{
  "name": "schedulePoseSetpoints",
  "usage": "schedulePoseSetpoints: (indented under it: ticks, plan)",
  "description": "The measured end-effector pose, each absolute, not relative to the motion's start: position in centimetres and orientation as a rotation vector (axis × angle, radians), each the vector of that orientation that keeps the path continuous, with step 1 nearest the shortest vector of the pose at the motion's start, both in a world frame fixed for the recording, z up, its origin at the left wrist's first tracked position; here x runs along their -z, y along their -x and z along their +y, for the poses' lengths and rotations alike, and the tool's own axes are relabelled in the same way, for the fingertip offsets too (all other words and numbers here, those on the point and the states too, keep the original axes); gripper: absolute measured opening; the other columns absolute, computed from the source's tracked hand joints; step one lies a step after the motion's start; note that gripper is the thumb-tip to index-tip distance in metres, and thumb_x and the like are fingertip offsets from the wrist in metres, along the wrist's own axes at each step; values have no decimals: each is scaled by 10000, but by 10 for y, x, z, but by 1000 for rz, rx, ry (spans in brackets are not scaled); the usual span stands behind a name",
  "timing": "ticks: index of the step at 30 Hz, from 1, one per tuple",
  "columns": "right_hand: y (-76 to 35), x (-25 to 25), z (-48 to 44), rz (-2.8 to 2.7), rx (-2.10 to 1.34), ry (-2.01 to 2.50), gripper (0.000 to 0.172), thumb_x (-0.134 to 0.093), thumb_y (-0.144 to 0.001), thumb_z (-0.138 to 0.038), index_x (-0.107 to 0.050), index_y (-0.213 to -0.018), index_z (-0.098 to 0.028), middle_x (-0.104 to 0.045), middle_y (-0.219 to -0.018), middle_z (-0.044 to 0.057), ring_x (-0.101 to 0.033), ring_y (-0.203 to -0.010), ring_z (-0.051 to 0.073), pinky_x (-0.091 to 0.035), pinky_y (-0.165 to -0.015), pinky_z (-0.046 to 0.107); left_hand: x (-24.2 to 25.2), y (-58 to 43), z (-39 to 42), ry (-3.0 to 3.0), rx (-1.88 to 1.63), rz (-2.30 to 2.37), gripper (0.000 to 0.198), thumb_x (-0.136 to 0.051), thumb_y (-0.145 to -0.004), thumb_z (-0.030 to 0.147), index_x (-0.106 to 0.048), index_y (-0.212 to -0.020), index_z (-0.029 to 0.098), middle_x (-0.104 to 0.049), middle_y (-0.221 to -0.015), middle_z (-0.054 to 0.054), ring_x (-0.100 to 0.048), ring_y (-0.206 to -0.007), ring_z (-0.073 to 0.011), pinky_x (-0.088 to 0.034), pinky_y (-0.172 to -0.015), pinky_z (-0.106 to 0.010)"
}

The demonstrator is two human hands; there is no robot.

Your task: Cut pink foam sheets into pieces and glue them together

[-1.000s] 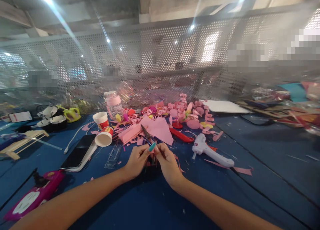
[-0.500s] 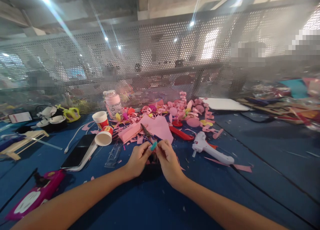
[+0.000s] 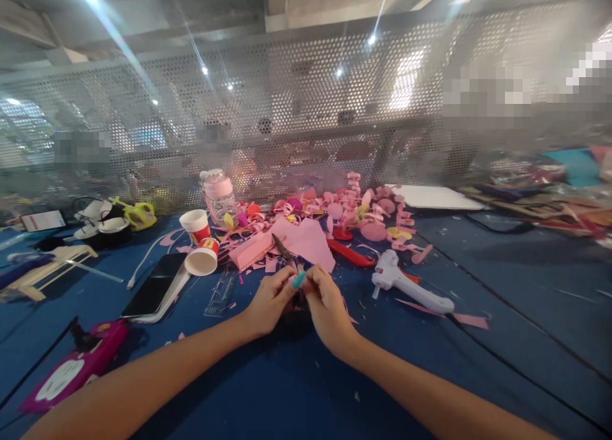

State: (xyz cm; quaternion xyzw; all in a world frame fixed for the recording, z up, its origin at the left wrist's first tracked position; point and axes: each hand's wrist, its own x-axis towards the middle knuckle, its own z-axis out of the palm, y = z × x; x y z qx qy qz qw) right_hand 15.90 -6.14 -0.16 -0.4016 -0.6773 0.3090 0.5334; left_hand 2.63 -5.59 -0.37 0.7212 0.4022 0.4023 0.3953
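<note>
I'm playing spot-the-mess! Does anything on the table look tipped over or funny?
Yes: one paper cup lies on its side while its neighbouring cup stands upright, and pink pieces are strewn untidily nearby.

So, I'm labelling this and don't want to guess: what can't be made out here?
All in the head view:
Teal bit between the left hand and right hand: too small to identify.
Tabletop beneath the hands: covered by them.
Lit screen: writing too small.
Pile at far right: blurred, cut off by the edge.
Beyond the perforated panel: blurred, masked by its mesh.
</note>
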Motion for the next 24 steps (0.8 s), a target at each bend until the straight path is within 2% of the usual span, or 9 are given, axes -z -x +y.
schedulePoseSetpoints:
  ticks: [3, 6, 8, 12, 17, 24]
  plan:
    - [-162, 0, -58, -1652, -714, 941, 249, -375, -853, -230, -329, -609, -215, -382, -677, -8, -393, -636, 141, -339, -582, 266, 4, -24, -61, -1898, -1154, 1029, 461, -245, -877, 517, -529, -885, 155, -544, -720, -36, -503, -631, -151, -405, -572, -256]
    - [-165, -2, -56, -1673, -721, 953, 270, -381, -863, -262, -338, -601, -214, -378, -648, -13, -396, -627, 140, -337, -587, 267, 4, -23, -61, -1937, -1298, 1081, 443, -239, -894, 477, -535, -946, 153, -560, -931, -87, -524, -829, -189, -419, -706, -290]
    - [-165, -3, -55, -1687, -738, 947, 289, -393, -863, -289, -336, -590, -214, -375, -628, -15, -403, -632, 144, -337, -588, 268, 3, -23, -59, -2000, -1303, 1129, 397, -259, -901, 441, -535, -873, 157, -560, -864, -68, -513, -804, -179, -403, -729, -291]
    - [-164, -2, -56, -1748, -774, 910, 285, -383, -859, -260, -333, -582, -214, -376, -619, -13, -403, -632, 147, -341, -579, 269, 0, -25, -56, -2053, -1168, 1187, 343, -306, -898, 410, -467, -713, 169, -476, -655, 4, -441, -604, -128, -356, -586, -248]
    - [-163, -1, -58, -1782, -775, 888, 252, -387, -854, -239, -349, -606, -213, -379, -640, -15, -401, -624, 140, -351, -578, 268, 1, -26, -57, -1961, -1099, 1187, 303, -337, -885, 429, -456, -770, 175, -454, -589, 40, -424, -532, -112, -322, -528, -231]
    - [-160, 2, -61, -1756, -787, 925, 273, -359, -876, -263, -377, -608, -216, -413, -648, 1, -436, -674, 159, -373, -608, 283, 3, -25, -58, -1888, -1118, 1191, 304, -373, -868, 444, -463, -765, 173, -479, -612, 36, -454, -535, -105, -345, -515, -219]
